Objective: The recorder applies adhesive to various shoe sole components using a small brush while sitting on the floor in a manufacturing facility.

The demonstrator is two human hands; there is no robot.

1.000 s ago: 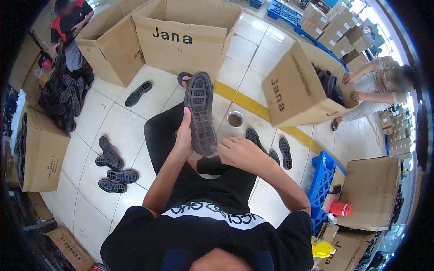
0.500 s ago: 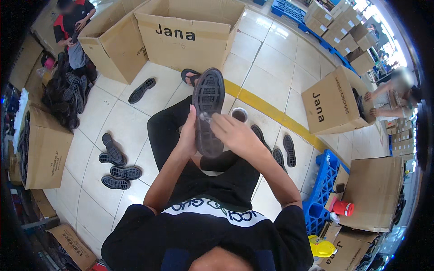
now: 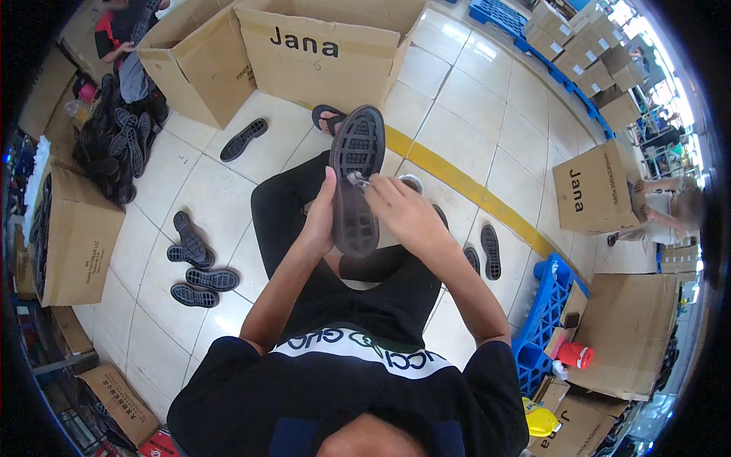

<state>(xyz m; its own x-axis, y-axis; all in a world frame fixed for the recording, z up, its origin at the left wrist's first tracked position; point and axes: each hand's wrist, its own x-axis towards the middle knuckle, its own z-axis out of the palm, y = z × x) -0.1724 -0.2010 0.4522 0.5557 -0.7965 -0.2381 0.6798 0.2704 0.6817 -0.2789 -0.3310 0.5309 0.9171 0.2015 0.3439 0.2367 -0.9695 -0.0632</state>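
Observation:
My left hand (image 3: 321, 215) grips a dark shoe sole (image 3: 356, 221) along its left edge, holding it upright before me with the open grid of cavities facing me. My right hand (image 3: 401, 207) is closed in a pinch on a small tool with a whitish tip (image 3: 356, 180). That tip meets the middle of the sole; its handle is mostly hidden by my fingers. Behind my right hand a round cup (image 3: 412, 183) is partly covered.
Loose soles lie on the tiles at left (image 3: 192, 240) and right (image 3: 490, 251). Large cartons (image 3: 320, 65) stand ahead, with a pile of dark soles (image 3: 114, 152) beside a person (image 3: 114, 42). A blue pallet (image 3: 544, 320) is at right. Another person (image 3: 662, 206) handles a carton (image 3: 594, 186).
The whitish tip has moved slightly up the sole. At right, the other person and their carton have shifted farther right. My view has tilted a little.

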